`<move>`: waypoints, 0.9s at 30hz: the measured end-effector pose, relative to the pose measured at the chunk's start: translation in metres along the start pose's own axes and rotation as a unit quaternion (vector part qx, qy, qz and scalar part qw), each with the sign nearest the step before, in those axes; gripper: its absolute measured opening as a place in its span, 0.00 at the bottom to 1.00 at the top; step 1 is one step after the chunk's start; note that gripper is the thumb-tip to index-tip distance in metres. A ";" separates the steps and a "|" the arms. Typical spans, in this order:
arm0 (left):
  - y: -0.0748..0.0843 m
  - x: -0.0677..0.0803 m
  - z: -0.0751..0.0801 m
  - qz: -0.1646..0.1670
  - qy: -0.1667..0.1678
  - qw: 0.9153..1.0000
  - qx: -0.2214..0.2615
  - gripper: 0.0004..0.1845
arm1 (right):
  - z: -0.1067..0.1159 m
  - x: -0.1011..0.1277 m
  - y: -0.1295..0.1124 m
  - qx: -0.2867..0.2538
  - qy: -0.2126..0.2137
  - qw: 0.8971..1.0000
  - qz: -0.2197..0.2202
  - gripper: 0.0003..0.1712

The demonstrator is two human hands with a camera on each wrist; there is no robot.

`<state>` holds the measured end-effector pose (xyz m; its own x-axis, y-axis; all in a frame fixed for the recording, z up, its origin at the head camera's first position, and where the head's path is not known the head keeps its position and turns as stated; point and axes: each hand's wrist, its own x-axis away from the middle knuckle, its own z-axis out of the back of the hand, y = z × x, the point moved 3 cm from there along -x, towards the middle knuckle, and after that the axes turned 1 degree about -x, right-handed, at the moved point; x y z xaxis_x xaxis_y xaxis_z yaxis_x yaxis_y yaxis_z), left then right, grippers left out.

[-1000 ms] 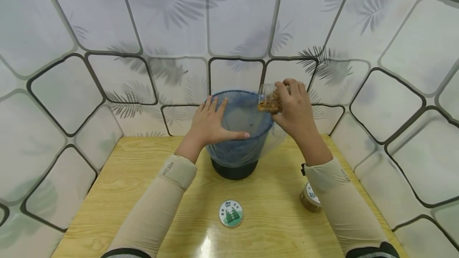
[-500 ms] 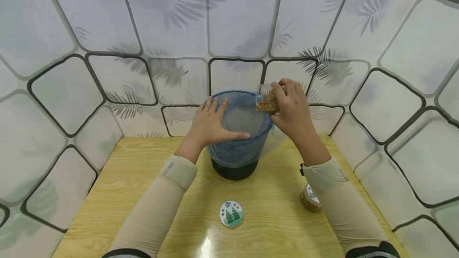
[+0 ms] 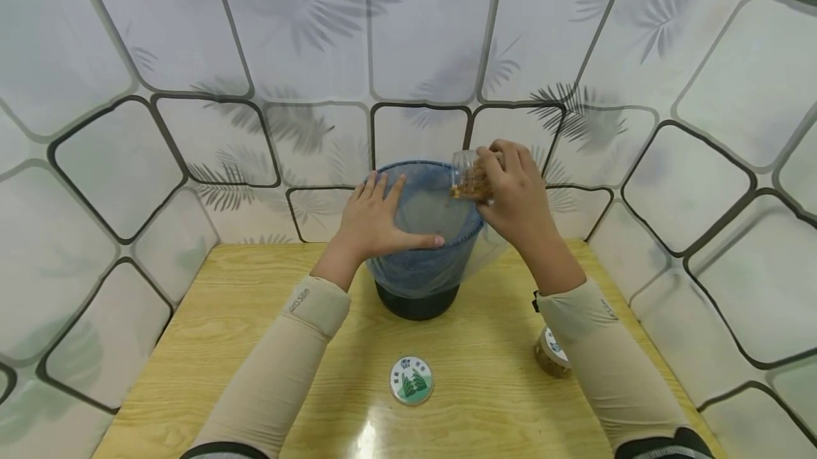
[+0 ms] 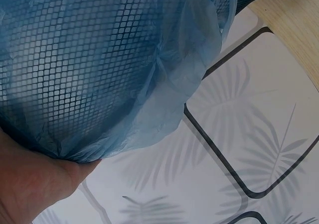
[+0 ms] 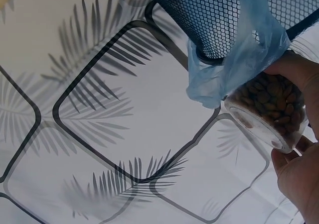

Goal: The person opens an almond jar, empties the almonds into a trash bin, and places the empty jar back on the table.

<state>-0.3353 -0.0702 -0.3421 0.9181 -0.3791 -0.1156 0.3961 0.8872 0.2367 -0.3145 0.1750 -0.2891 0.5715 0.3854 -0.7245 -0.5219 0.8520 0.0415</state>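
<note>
A black mesh bin [image 3: 418, 303] lined with a blue plastic bag [image 3: 421, 260] stands at the back of the wooden table [image 3: 210, 331]. My left hand [image 3: 376, 221] lies flat against the bin's near left rim, fingers straight; the left wrist view shows the bag [image 4: 109, 69] over the mesh. My right hand [image 3: 517, 193] grips a clear jar of brown nuts [image 3: 471, 177], tipped sideways with its mouth over the bin's right rim. In the right wrist view the jar [image 5: 266, 107] sits just beside the bag's edge [image 5: 234, 69].
A round lid with a green and white label [image 3: 411, 379] lies on the table near the front. A second small jar [image 3: 552, 351] stands at the right, partly behind my right sleeve. Patterned walls close in on three sides.
My right hand has carried the tipped jar a little left and up, further over the bin's rim. The left hand has stayed where it was.
</note>
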 end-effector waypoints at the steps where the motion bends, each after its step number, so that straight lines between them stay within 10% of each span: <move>1: 0.000 0.000 0.000 0.000 0.001 1.000 0.001 0.73 | 0.000 0.000 -0.001 0.000 0.000 1.000 0.002 0.45; 27: 0.000 0.001 0.001 -0.001 0.006 1.000 0.010 0.74 | -0.005 0.000 -0.005 0.005 -0.005 1.000 0.018 0.45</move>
<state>-0.3348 -0.0705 -0.3416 0.9175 -0.3765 -0.1282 0.3974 0.8814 0.2552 -0.3150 0.1684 -0.2926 0.5591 0.4200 -0.7149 -0.5361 0.8408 0.0747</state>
